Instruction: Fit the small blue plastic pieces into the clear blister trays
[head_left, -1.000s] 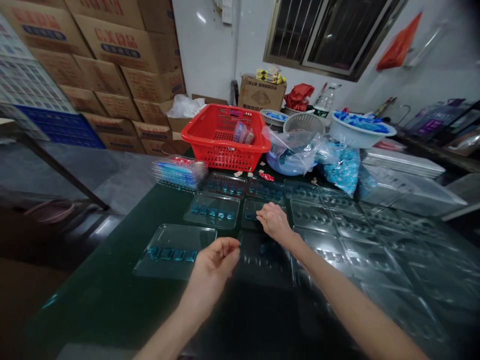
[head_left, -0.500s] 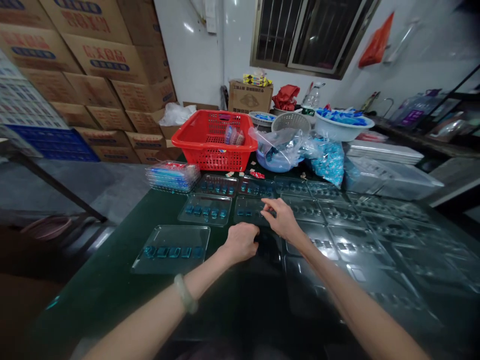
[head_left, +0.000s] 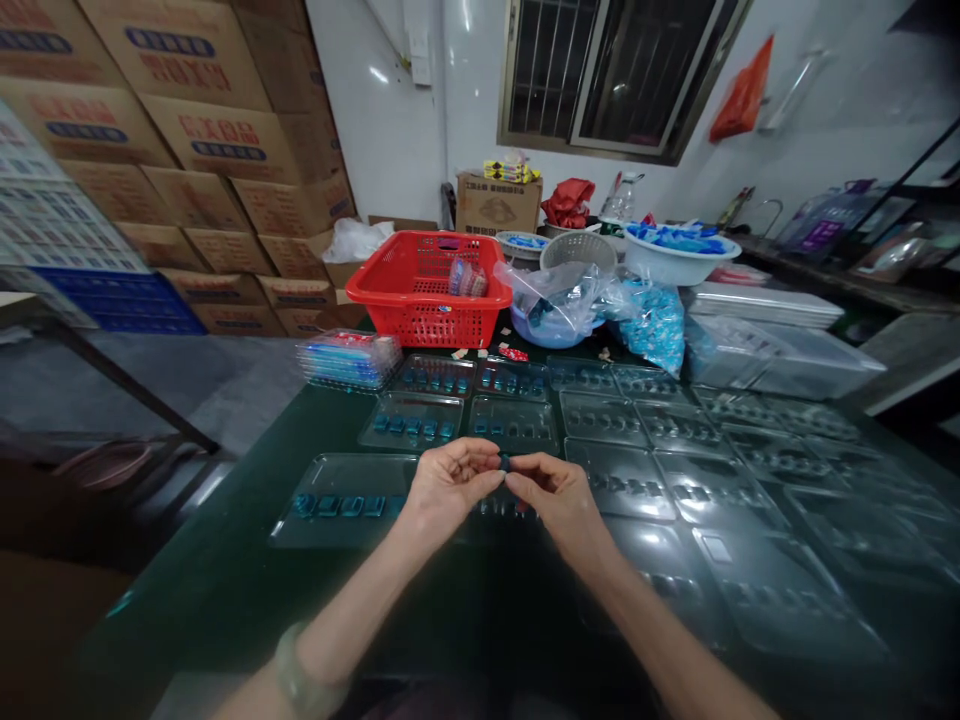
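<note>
At the middle of the view, my left hand [head_left: 454,485] and my right hand [head_left: 551,490] meet fingertip to fingertip. Between their thumbs and forefingers is a small dark blue piece [head_left: 505,463], whose kind is too small to make out. Just beyond them lies a clear plastic tray [head_left: 517,410] with a couple of blue pieces at its left. Another clear tray [head_left: 300,532], left of my left hand, holds a row of blue square pieces [head_left: 352,506] and is partly covered by that hand. A bracelet circles my left forearm.
Many clear trays [head_left: 611,455] cover the right of the dark green table [head_left: 217,590]. At the back stand a red basket [head_left: 427,322], a bag of blue pieces [head_left: 652,325] and a white basin [head_left: 675,262]. Stacked clear trays [head_left: 349,360] sit left, with cartons [head_left: 217,135] behind.
My right hand has drawn back from the tray toward me. My left hand has turned and opened out toward it, and both now pinch the small blue piece.
</note>
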